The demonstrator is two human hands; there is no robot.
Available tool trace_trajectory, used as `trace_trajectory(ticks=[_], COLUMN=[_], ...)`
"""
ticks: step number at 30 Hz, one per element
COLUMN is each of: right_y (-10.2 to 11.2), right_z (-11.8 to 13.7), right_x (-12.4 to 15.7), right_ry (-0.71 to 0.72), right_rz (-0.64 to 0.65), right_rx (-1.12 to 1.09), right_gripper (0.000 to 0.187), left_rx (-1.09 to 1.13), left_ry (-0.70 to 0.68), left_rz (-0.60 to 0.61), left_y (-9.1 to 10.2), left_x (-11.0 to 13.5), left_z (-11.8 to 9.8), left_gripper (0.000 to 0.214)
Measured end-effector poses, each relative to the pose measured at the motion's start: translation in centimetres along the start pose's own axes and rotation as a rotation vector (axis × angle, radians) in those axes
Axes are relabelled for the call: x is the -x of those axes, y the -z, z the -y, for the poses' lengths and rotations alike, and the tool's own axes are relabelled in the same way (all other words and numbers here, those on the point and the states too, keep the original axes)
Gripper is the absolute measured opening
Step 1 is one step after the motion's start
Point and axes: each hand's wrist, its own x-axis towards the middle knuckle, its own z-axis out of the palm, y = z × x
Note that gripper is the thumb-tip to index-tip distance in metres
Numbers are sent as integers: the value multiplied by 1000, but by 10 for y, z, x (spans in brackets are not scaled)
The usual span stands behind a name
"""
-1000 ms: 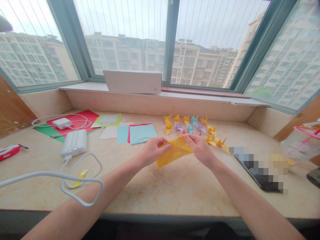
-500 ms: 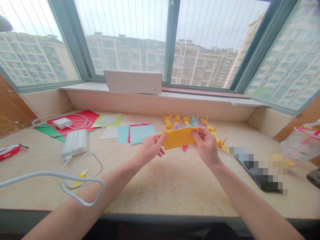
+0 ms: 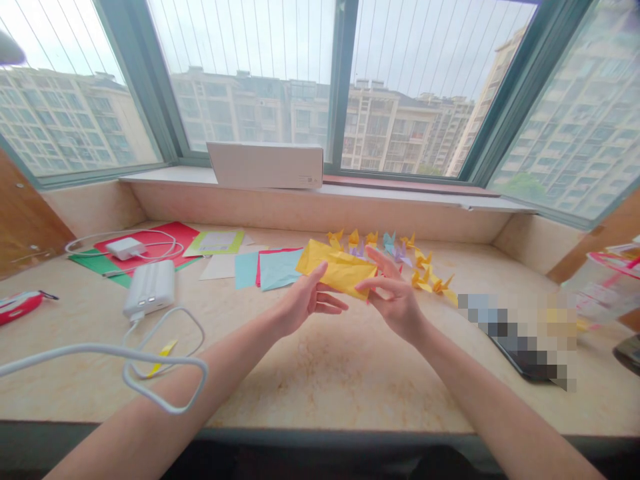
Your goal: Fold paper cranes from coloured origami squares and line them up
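Observation:
A folded sheet of yellow origami paper (image 3: 333,263) is held up above the counter, tilted down toward the right. My left hand (image 3: 307,299) grips its lower left part, thumb on the near face and other fingers beneath. At the right end, my right hand (image 3: 395,297) pinches the lower corner between thumb and fingers, with the index finger raised. Behind the hands stand several folded paper cranes, among them a yellow crane (image 3: 443,285) and a light blue crane (image 3: 389,241). Part of the group is hidden by my right hand.
Blue paper sheets (image 3: 280,270) lie left of my hands, with red paper (image 3: 187,233) farther left. A white power bank (image 3: 150,287) trails a white cable (image 3: 100,348) over my left forearm. To the right are a phone (image 3: 525,357) and a plastic cup (image 3: 603,287).
The yellow paper has tilted, its left end rising and its right end dropping. My right hand has shifted from the top edge to the lower right corner, and the left hand's fingers have moved beneath.

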Motion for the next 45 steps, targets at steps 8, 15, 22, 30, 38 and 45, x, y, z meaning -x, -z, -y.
trace_trajectory(ticks=[8, 15, 22, 30, 38, 45], right_y=[-1, -4, -3, -6, -8, -9], right_z=[0, -2, 1, 4, 9, 3], right_x=[1, 0, -3, -5, -9, -6], right_ry=[-31, -244, -361, -514, -491, -466], right_rz=[51, -4, 17, 58, 80, 103], right_rx=[-50, -220, -138, -400, -488, -534], right_gripper=[29, 34, 36, 37, 36, 31], left_rx=[-133, -218, -230, -390, -488, -509], left_ry=[-156, -181, -96, -60, -157, -273], left_rz=[-65, -101, -59, 17, -88, -50], left_y=[-5, -7, -7, -6, -5, -11], left_x=[1, -1, -1, -1, -1, 4], left_z=[5, 10, 10, 12, 5, 7], left_gripper=[44, 43, 46, 35, 33, 45])
